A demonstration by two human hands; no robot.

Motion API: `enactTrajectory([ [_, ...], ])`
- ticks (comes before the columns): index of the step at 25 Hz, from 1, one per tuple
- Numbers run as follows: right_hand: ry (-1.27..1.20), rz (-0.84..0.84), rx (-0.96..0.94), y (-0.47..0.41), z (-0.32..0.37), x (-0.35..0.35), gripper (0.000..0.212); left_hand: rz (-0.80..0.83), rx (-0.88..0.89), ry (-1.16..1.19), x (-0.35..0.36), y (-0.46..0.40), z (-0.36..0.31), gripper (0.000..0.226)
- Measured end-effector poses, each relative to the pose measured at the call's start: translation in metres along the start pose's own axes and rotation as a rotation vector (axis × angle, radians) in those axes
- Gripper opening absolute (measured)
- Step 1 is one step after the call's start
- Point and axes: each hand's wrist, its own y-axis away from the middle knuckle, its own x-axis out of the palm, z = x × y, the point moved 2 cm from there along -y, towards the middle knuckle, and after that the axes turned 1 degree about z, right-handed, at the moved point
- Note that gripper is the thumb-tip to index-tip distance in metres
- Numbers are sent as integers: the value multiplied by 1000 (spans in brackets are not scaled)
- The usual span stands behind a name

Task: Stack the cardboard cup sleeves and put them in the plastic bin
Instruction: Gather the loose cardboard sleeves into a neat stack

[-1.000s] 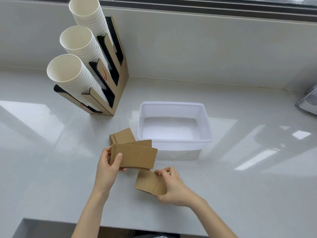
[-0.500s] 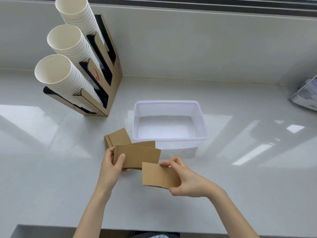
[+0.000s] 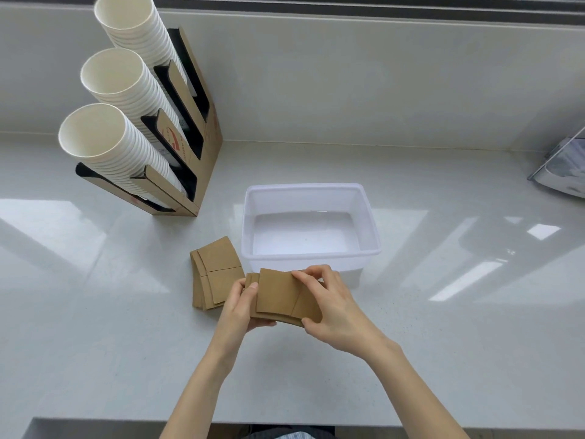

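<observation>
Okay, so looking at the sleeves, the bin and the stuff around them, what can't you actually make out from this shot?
- How many sleeves are in the held stack: the top one and both hands, left hand and right hand, cover the rest.
- How many lie in the counter pile: they overlap.
- Print on the cup holder: too small, partly hidden by cups.
- The object at the right edge: cut off.
- The plastic bin front wall: partly behind the hands.

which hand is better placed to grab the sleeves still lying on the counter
Left. The left hand sits right beside the loose sleeves, nearly touching them, while the right hand is on the far side of the held stack.
</observation>
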Motion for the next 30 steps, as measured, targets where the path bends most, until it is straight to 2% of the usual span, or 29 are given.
enactTrajectory([
  [6,-1,11,14,3,-2,5,69,-16,42,-116,4,2,5,12],
  [8,-152,-6,115,7,-6,5,75,-20,51,-123,3,2,6,14],
  [11,-509,-68,306,11,-17,5,80,-2,71,-121,4,2,7,15],
  [14,-708,-133,391,15,-23,11,70,35,102,-155,9,0,11,16],
  [17,-633,-256,353,18,-27,12,53,37,155,-325,12,-4,15,18],
  [20,-499,-247,343,23,-33,20,58,59,175,-553,9,-7,28,21],
  [22,-444,-216,351,26,-35,29,70,76,166,-642,8,-6,39,29],
  [26,-416,-265,341,27,-39,37,80,63,121,-643,10,-9,51,47],
  [28,-390,-265,299,27,-40,38,74,56,70,-587,12,-11,51,58],
  [30,-363,-251,281,28,-41,40,64,66,74,-621,15,-11,54,58],
])
